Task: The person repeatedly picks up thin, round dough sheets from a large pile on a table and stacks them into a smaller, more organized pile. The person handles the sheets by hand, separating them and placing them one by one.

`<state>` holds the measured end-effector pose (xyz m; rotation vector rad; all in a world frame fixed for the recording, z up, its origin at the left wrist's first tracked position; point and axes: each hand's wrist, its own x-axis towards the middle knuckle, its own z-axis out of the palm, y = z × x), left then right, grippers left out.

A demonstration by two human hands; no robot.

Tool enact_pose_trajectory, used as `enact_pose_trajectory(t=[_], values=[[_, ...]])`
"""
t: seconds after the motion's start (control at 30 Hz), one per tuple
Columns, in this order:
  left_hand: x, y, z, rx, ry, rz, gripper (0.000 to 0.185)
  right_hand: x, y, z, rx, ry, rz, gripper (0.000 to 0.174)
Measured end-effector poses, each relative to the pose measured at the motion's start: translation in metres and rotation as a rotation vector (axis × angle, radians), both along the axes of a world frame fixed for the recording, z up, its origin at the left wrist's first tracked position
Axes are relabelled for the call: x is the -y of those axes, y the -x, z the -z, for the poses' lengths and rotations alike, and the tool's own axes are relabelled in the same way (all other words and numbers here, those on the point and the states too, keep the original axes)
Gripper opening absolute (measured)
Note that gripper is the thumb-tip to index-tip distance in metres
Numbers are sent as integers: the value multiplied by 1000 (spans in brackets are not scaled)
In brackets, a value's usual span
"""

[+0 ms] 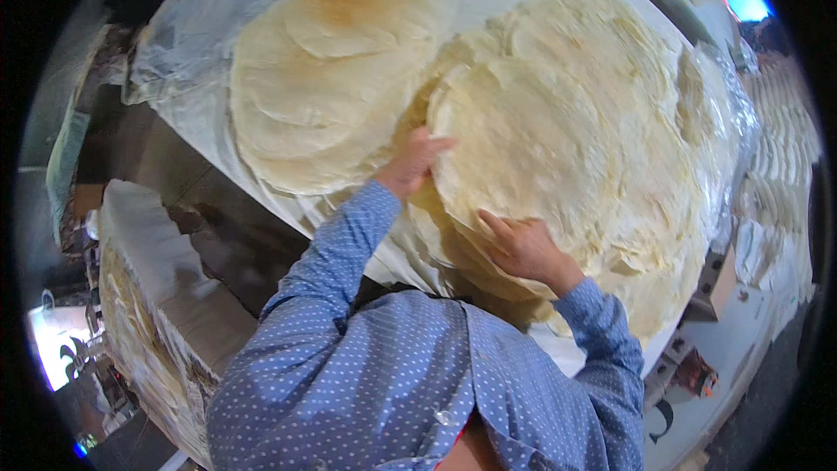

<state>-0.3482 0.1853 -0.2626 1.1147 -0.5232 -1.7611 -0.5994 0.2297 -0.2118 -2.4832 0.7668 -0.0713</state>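
A wide pile of thin, pale flatbread sheets (536,137) covers the right part of the cloth-covered table. At the pile's left edge, my left hand (416,158) has its thumb over the top sheets and its fingers partly hidden under the rim. My right hand (520,245) grips the near edge of the same stack, index finger stretched out on top, the other fingers partly hidden. To the left lie overlapping round flatbreads (327,91), the farthest one browned in its middle.
Clear plastic sheeting (735,137) borders the pile on the right. Beyond it are rows of folded pale sheets (781,124) and a cardboard box (716,284). Another tall stack of flatbread under a cloth (176,288) stands at the lower left. Bluish plastic (203,19) lies at the table's far left.
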Motion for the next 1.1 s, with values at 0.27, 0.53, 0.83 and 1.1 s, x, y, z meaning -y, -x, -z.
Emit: enact_pose_trajectory(t=[0.27, 0.53, 0.83, 1.1], values=[[125, -72, -120, 376, 381, 336, 43, -7, 28, -43, 211, -1, 362, 51], [126, -150, -364, 1260, 924, 234, 26, 5, 41, -31, 254, 124, 395, 33], [56, -172, -166, 2130, 745, 283, 51, 118, 16, 23, 72, 545, 455, 27], [26, -46, -47, 1321, 783, 108, 59, 224, -47, 47, -221, 460, 620, 31]])
